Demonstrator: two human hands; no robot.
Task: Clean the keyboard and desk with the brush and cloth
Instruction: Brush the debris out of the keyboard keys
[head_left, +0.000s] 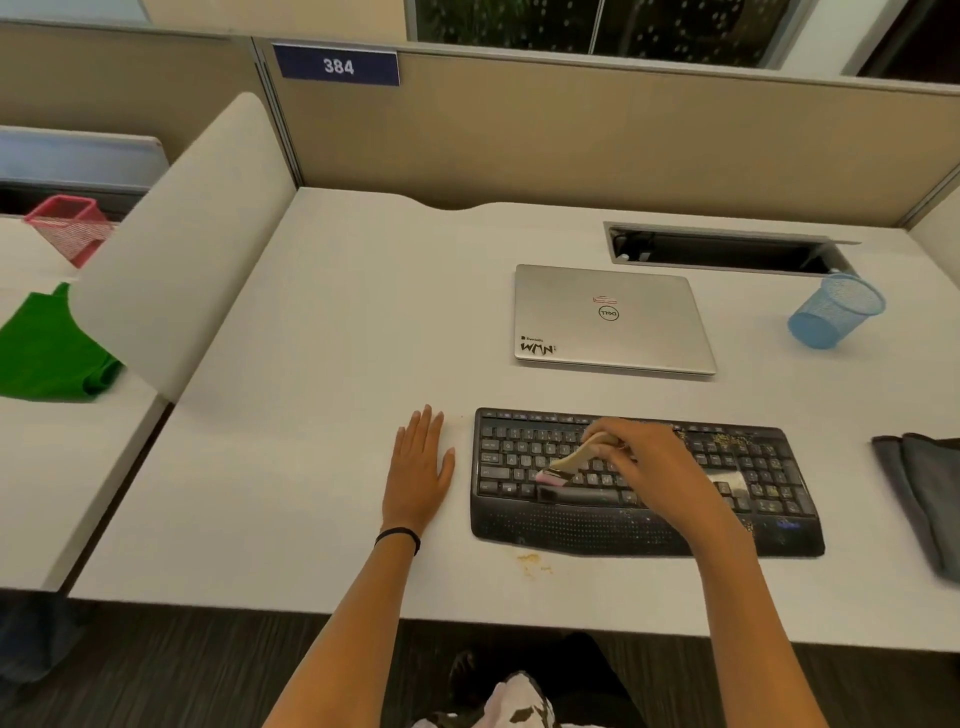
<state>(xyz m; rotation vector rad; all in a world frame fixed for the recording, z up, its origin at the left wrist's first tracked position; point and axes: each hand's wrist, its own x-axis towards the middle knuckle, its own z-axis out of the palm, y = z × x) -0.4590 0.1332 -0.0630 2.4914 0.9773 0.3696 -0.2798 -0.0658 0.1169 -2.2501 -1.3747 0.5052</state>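
A black keyboard (769, 499) lies on the white desk (322, 364), with yellowish crumbs scattered over its right half. My right hand (644, 457) is over the middle keys and grips a small brush (563, 465) by its pale wooden handle. The bristles point down-left onto the lower left keys. My left hand (421, 467) lies flat on the desk just left of the keyboard, fingers spread, holding nothing. A grey cloth (919, 493) lies folded at the desk's right edge. A small crumb patch (530, 560) sits on the desk by the keyboard's front edge.
A shut silver laptop (608, 317) lies behind the keyboard. A blue mesh cup (834, 312) stands at the back right, near an open cable slot (727, 249). A white divider (171, 249) bounds the left side; beyond it are a green cloth (47, 348) and a pink mesh holder (70, 226).
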